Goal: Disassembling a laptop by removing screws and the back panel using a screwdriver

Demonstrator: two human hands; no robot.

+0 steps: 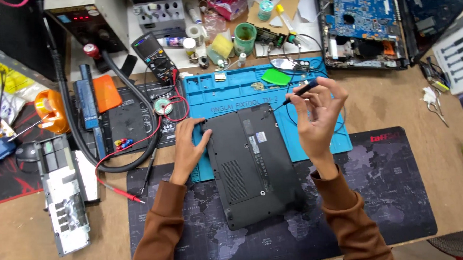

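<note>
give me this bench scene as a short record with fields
left hand: left hand flat on the left edge of the laptop, steadying it
right hand: right hand holds a screwdriver, tip angled down at the laptop's top right corner
laptop: black, bottom side up, lying partly on the blue mat and partly on the dark desk mat
nearby: multimeter with red leads, green cup, open laptop chassis with blue board at the top right
</note>
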